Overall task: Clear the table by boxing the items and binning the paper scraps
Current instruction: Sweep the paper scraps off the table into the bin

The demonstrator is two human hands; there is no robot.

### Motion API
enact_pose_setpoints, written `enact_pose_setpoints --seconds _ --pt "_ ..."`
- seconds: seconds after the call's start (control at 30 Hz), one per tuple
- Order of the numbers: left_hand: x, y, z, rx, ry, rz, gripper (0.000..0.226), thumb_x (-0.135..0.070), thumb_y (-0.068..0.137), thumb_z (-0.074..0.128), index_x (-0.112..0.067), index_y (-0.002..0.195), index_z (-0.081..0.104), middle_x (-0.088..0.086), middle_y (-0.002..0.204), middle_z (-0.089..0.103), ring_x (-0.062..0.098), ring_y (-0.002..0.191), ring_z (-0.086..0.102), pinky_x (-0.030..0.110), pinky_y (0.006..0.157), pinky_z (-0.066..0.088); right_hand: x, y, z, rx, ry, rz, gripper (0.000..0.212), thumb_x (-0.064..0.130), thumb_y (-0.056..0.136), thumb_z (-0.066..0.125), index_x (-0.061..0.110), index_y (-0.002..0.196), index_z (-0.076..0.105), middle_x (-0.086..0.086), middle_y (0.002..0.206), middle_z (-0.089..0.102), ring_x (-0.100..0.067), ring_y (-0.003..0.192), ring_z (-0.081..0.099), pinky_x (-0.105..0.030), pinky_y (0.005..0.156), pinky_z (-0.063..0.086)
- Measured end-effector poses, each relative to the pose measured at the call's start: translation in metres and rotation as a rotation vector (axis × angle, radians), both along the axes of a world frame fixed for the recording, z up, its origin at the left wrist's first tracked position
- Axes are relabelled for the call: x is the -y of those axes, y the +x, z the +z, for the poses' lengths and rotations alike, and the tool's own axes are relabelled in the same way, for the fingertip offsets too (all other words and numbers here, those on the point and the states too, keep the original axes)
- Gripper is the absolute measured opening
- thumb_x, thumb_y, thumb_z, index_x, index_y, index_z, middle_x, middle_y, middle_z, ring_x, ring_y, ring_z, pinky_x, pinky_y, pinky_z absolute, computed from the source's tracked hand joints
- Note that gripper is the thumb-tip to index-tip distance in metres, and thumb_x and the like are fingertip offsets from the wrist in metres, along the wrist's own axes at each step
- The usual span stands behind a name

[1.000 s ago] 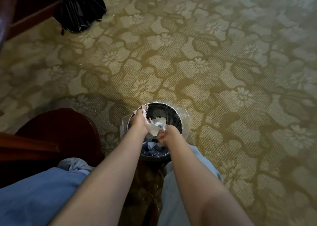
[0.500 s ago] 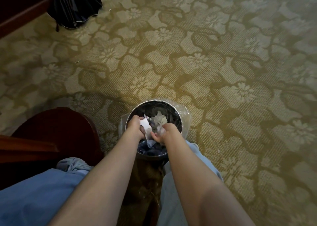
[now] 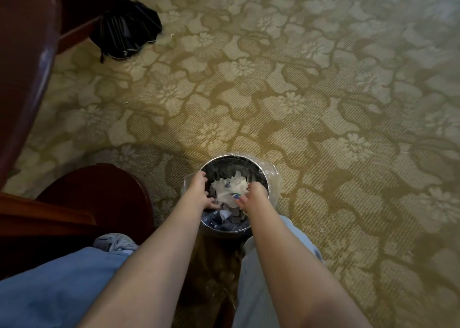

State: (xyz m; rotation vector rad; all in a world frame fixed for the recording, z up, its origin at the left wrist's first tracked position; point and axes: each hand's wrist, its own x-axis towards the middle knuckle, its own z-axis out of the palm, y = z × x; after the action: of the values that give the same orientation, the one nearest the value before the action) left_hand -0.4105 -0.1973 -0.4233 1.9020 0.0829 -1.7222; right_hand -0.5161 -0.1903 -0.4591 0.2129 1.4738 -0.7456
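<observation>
A round metal bin with a clear plastic liner stands on the carpet between my feet. White and grey paper scraps lie heaped inside it, over darker blue scraps lower down. My left hand hovers over the bin's left side with its fingers spread and nothing in them. My right hand is over the right side, fingers pointing down and loosely apart just above the scraps. The scraps lie between the two hands.
A dark wooden round seat or table base is just left of the bin. A dark wooden table edge runs up the left side. A folded black umbrella lies on the patterned carpet far left.
Both hands held a bunch of white paper over the bin; now the paper lies in the bin and the hands have parted and opened.
</observation>
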Motion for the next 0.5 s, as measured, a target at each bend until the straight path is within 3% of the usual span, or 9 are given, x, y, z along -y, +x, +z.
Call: enact_pose_setpoints --seconds 0.1,0.2,0.27,0.33,0.5 --pt "-0.008 0.002 0.018 0.079 -0.055 -0.118 0.041 -0.027 0.100 0.033 -0.017 0.139 0.041 0.017 0.149 0.029 0.033 0.133 0.033 0.050 0.104 0.030 -0.001 -0.002 0.010 -0.069 -0.031 0.042 0.038 0.009 0.099 0.036 0.003 0.136 0.043 -0.015 0.138 0.045 -0.029 0.119 0.051 -0.042 0.096 0.048" --pt "-0.013 -0.004 0.028 0.181 -0.092 -0.267 0.028 -0.022 0.097 0.039 -0.013 0.121 0.049 0.014 0.140 0.042 0.024 0.106 0.044 0.039 0.090 0.040 -0.007 -0.003 0.014 -0.119 -0.107 0.095 0.037 0.012 0.101 0.034 0.009 0.136 0.046 -0.012 0.138 0.046 -0.028 0.112 0.056 -0.043 0.096 0.048" --pt "-0.018 -0.002 0.043 0.186 -0.150 -0.341 0.037 -0.023 0.097 0.041 -0.011 0.131 0.046 0.013 0.143 0.040 0.027 0.121 0.044 0.041 0.096 0.040 -0.020 -0.003 0.023 -0.111 -0.147 0.118 0.036 0.013 0.101 0.035 0.009 0.134 0.048 -0.012 0.135 0.050 -0.025 0.103 0.056 -0.042 0.097 0.048" --pt "-0.018 0.002 0.058 0.179 -0.227 -0.386 0.041 -0.024 0.098 0.039 -0.011 0.137 0.042 0.013 0.146 0.038 0.029 0.134 0.036 0.043 0.107 0.031 -0.029 -0.004 0.036 -0.094 -0.186 0.126 0.035 0.014 0.101 0.035 0.009 0.133 0.048 -0.012 0.133 0.052 -0.026 0.110 0.055 -0.041 0.096 0.047" --pt "-0.020 -0.004 0.105 0.158 -0.347 -0.382 0.040 -0.024 0.099 0.037 -0.012 0.136 0.044 0.011 0.141 0.043 0.027 0.132 0.039 0.042 0.107 0.031 -0.037 -0.020 0.087 -0.082 -0.327 0.121 0.036 0.013 0.102 0.032 0.008 0.135 0.045 -0.012 0.136 0.051 -0.029 0.124 0.050 -0.039 0.097 0.043"
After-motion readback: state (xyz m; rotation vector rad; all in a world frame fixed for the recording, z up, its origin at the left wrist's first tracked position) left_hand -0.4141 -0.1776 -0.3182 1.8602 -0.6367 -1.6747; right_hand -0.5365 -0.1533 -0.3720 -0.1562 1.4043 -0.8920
